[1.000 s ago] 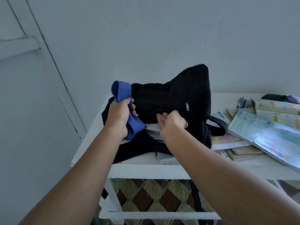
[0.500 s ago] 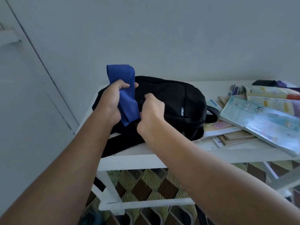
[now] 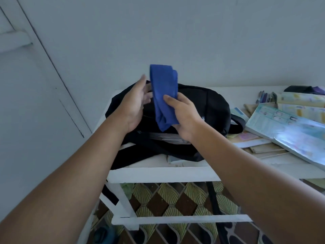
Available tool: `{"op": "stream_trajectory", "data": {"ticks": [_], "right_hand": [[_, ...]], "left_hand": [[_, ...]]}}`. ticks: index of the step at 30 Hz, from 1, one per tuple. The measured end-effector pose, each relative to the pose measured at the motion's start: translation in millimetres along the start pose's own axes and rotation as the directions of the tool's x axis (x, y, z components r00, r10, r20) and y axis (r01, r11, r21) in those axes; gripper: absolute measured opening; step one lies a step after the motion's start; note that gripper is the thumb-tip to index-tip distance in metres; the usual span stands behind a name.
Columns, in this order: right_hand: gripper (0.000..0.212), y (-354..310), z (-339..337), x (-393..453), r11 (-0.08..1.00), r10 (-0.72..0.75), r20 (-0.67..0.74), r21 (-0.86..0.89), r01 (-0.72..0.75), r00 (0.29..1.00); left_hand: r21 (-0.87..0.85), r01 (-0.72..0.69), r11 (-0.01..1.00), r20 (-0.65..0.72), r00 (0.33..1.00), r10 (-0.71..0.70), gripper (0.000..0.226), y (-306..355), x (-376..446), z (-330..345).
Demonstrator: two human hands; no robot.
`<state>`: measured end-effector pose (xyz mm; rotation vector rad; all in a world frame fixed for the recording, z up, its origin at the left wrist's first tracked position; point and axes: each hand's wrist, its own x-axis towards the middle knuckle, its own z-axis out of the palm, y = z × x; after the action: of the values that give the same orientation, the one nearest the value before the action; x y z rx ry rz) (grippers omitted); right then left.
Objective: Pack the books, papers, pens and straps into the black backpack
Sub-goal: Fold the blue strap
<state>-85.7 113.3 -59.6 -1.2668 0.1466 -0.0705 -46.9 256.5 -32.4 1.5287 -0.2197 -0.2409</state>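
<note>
Packing looks only partly done, judging by what lies out. Right hand (image 3: 182, 117) pinches the folded blue strap (image 3: 164, 95) between thumb and fingers, upright above the black backpack (image 3: 202, 103); left hand (image 3: 135, 106) is beside it with fingers straight, holding nothing (whether it touches the strap I cannot tell). The backpack lies flat at the left end of the table (image 3: 158, 173), its near side gaping, with some paper edges (image 3: 168, 137) showing inside. Left to pack: the strap itself, the books (image 3: 288, 132) heaped along the right edge, the pens (image 3: 266, 96) near the far right corner. The table is white-painted wood with a lower rail, set against a pale grey wall (image 3: 175, 32); patterned floor tiles (image 3: 167, 199) show beneath.
</note>
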Motion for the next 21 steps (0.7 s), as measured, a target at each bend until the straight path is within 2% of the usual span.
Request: {"op": "stream_trajectory", "data": {"ticks": [1,2,3,4,5,6,7,10,11,12,14,16,18,19,21], "right_hand": [[0.012,-2.8,-4.8,1.7,0.999,0.008,-0.035,0.035,-0.007,0.999],[0.012,-4.7,-8.5,3.0,0.998,0.016,-0.063,0.067,-0.012,0.998],[0.014,-5.8,-11.5,3.8,0.996,0.025,-0.083,0.087,-0.018,0.996],[0.016,-6.9,-12.8,4.0,0.994,0.033,-0.094,0.106,-0.023,0.995],[0.017,-7.3,-13.5,3.8,0.994,0.037,-0.098,0.108,-0.026,0.995],[0.018,-7.5,-13.1,2.5,0.994,0.036,-0.093,0.102,-0.026,0.995],[0.017,-7.0,-12.6,1.7,0.995,0.029,-0.083,0.094,-0.022,0.996],[0.011,-5.2,-11.0,-1.6,0.993,0.010,-0.031,0.115,-0.007,0.999],[0.009,-5.8,-10.0,-3.2,0.991,0.007,-0.008,0.130,-0.006,1.000],[0.009,-6.5,-8.8,-4.3,0.989,0.006,0.023,0.150,-0.009,1.000],[0.013,-6.0,-6.5,-7.3,0.984,0.024,0.090,0.176,-0.040,0.996],[0.019,-0.1,-3.8,-11.8,0.979,0.090,0.129,0.168,-0.112,0.988],[0.021,11.6,-2.5,-14.8,0.979,0.177,0.161,0.078,-0.191,0.971],[0.017,17.9,-1.5,-15.3,0.975,0.214,0.164,0.025,-0.221,0.963],[0.005,25.5,0.2,-11.0,0.956,0.292,0.103,-0.022,-0.292,0.951]], "left_hand": [[0.127,-0.015,0.992,-0.075,0.997,0.025,0.043,-4.4,7.1,-4.4],[0.325,-0.031,0.945,-0.126,0.989,0.076,0.034,-10.7,14.6,-12.0],[0.602,-0.074,0.795,-0.062,0.988,0.139,0.031,-16.8,20.5,-19.2],[0.806,-0.135,0.576,0.079,0.990,0.121,0.033,-25.4,27.7,-26.3],[0.907,-0.183,0.380,0.185,0.982,0.031,0.036,-32.2,33.1,-29.5],[0.947,-0.204,0.249,0.223,0.973,-0.051,0.039,-37.2,37.1,-31.1],[0.960,-0.197,0.197,0.218,0.971,-0.094,0.038,-39.6,38.3,-31.0],[0.957,-0.250,0.149,0.250,0.968,0.019,0.018,-43.4,39.9,-22.5],[0.954,-0.264,0.144,0.258,0.964,0.061,0.017,-43.3,39.8,-20.2],[0.945,-0.271,0.185,0.254,0.961,0.107,0.028,-43.5,39.3,-18.6],[0.909,-0.239,0.341,0.199,0.969,0.148,0.040,-40.0,41.3,-21.8],[0.843,-0.175,0.509,0.107,0.981,0.160,0.028,-28.9,48.8,-30.1],[0.695,-0.100,0.712,-0.002,0.990,0.142,0.019,-15.6,56.1,-38.2],[0.637,-0.080,0.767,-0.030,0.991,0.128,0.017,-9.9,58.5,-40.6],[0.614,-0.135,0.778,-0.021,0.982,0.187,0.011,-0.6,63.4,-42.5]]}}
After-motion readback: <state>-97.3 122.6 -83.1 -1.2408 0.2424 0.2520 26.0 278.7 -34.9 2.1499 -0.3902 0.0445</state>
